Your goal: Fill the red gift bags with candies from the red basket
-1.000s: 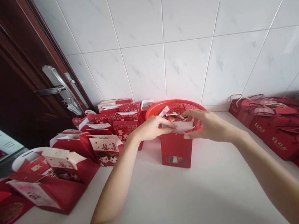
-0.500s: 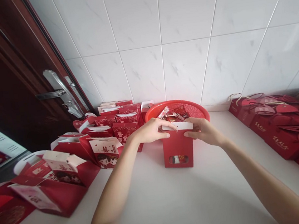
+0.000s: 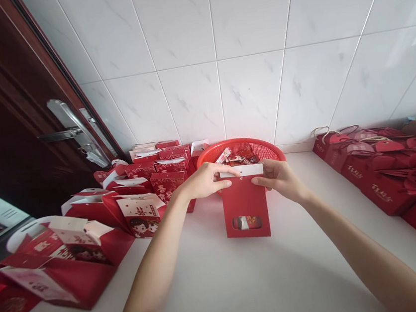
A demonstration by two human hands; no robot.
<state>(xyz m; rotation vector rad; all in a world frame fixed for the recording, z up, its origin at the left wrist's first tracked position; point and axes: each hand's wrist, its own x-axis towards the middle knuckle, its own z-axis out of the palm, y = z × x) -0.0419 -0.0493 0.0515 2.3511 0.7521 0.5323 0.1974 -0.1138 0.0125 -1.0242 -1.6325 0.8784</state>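
Between my hands is a red paper gift bag (image 3: 244, 199) with a small window low on its front, through which wrapped contents show. Its top is folded over, with a white strip and a small hole facing me. My left hand (image 3: 208, 180) pinches the upper left corner, one finger lying along the white strip. Gripping the upper right edge, my right hand (image 3: 276, 177) has its thumb on the front and its fingers partly hidden behind. Just behind the bag stands a red plastic basket (image 3: 273, 152) with wrapped sweets (image 3: 243, 155) in it.
Several open red and white gift boxes (image 3: 90, 239) line the left side of the white table (image 3: 245, 287). Several red bags with cord handles (image 3: 371, 172) stand along the right. A dark wooden door with a metal handle (image 3: 73, 132) is at left; a tiled wall rises behind.
The bag's lower end has tipped slightly toward me, and it looks a little larger. Both hands keep their hold at its top. The whole view has shifted slightly.
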